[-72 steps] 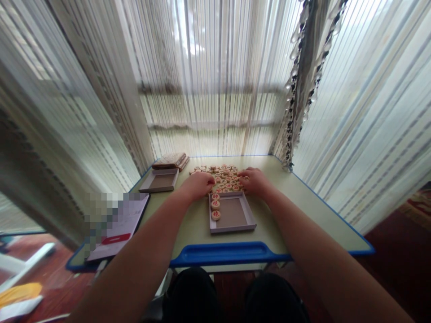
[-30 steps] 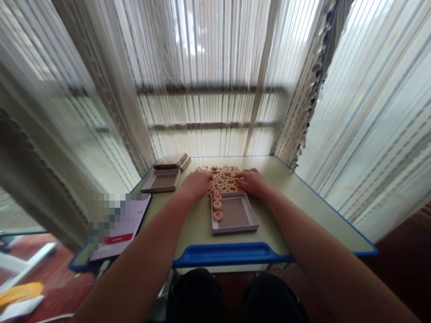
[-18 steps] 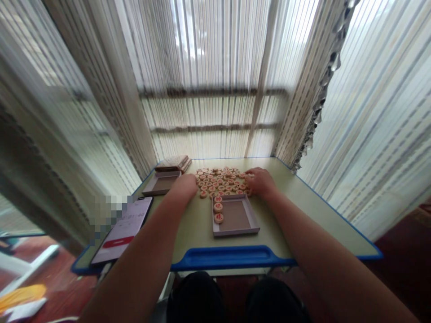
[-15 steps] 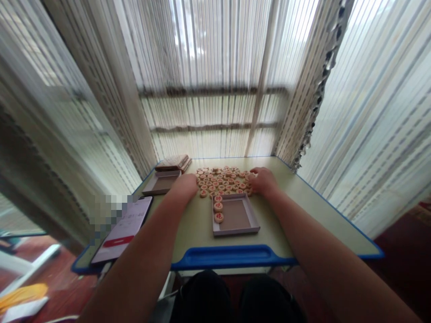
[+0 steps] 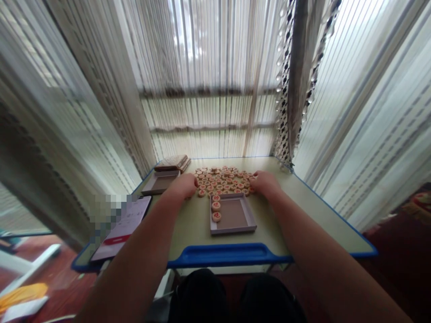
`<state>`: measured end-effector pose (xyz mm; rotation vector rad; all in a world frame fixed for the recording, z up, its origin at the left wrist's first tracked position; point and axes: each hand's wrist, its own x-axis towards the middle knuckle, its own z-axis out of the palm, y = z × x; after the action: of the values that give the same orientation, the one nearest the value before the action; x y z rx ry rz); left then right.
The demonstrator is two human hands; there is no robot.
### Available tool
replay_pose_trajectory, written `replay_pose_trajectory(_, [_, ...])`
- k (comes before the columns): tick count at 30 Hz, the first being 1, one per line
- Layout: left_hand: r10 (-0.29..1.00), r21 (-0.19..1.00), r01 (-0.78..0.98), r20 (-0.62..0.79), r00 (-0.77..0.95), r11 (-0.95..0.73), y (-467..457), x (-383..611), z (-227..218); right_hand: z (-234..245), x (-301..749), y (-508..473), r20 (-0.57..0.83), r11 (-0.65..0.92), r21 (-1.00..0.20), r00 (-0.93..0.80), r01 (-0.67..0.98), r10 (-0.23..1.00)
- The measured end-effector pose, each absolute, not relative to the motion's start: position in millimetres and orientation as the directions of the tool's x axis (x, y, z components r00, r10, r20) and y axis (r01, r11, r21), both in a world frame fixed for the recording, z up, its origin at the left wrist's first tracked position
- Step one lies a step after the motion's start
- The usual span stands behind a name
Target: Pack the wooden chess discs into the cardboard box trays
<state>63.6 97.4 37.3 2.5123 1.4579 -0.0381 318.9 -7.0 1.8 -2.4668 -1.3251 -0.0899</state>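
Many round wooden xiangqi pieces (image 5: 220,181) with red and dark characters lie in a loose cluster on the table. At the cluster's left edge is my left hand (image 5: 187,184), its fingers curled in and mostly hidden behind the hand. My right hand (image 5: 266,183) is at the right edge, fingers bent together against the outer pieces; what they hold, if anything, cannot be made out. In front of the cluster stands a shallow open box (image 5: 233,230). Three red-marked pieces (image 5: 216,206) form a column along its left wall.
Left of my left hand lies another shallow box (image 5: 150,188), with a folded board-like object (image 5: 171,163) behind it. A phone (image 5: 126,229) rests at the table's left edge. The table (image 5: 313,224) has a blue rim and front groove. Curtains (image 5: 215,112) hang behind.
My right hand's fingers have drawn closer together at the pile's edge. My left hand has shifted only slightly. The view has turned a little, and the right curtain has changed shape.
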Motion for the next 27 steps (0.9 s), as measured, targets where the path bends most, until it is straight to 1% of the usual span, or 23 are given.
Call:
replay_pose_trajectory(4, [0.843, 0.216, 0.840, -0.106, 0.527, -0.497, 93, 65, 41, 1, 320, -6, 0.165, -0.503, -0.295, 0.562, 0.812, 0.811])
replay_pose_trajectory(6, [0.830, 0.203, 0.840, -0.158, 0.535, -0.503, 90, 64, 43, 1, 319, -6, 0.153, -0.507, -0.309, 0.568, 0.805, 0.809])
replay_pose_trajectory(8, [0.823, 0.175, 0.852, -0.225, 0.522, -0.493, 88, 62, 46, 2, 318, -6, 0.151, -0.508, -0.303, 0.567, 0.806, 0.810])
replay_pose_trajectory(10, [0.836, 0.123, 0.876, -0.261, 0.482, -0.466, 88, 59, 49, 3, 317, -7, 0.159, -0.494, -0.297, 0.553, 0.817, 0.818])
replay_pose_trajectory(12, [0.862, 0.073, 0.899, -0.263, 0.434, -0.431, 88, 56, 51, 4, 314, -8, 0.169, -0.469, -0.308, 0.532, 0.828, 0.829])
replay_pose_trajectory(14, [0.873, 0.058, 0.908, -0.254, 0.416, -0.415, 87, 56, 53, 7, 311, -10, 0.172, -0.449, -0.327, 0.520, 0.831, 0.837])
replay_pose_trajectory(16, [0.856, 0.071, 0.893, -0.263, 0.446, -0.443, 85, 57, 54, 10, 309, -12, 0.175, -0.431, -0.340, 0.507, 0.836, 0.844])
replay_pose_trajectory(19, [0.780, 0.121, 0.837, -0.311, 0.543, -0.534, 80, 59, 54, 13, 307, -13, 0.177, -0.419, -0.345, 0.497, 0.840, 0.850])
replay_pose_trajectory(21, [0.748, 0.153, 0.811, -0.322, 0.581, -0.564, 78, 60, 54, 14, 307, -13, 0.195, -0.414, -0.341, 0.494, 0.844, 0.847])
replay_pose_trajectory(25, [0.747, 0.197, 0.807, -0.306, 0.590, -0.557, 79, 60, 51, 14, 306, -12, 0.252, -0.377, -0.344, 0.471, 0.860, 0.845])
replay_pose_trajectory(27, [0.749, 0.207, 0.802, -0.288, 0.597, -0.560, 81, 61, 50, 13, 304, -11, 0.241, -0.369, -0.367, 0.470, 0.854, 0.849])
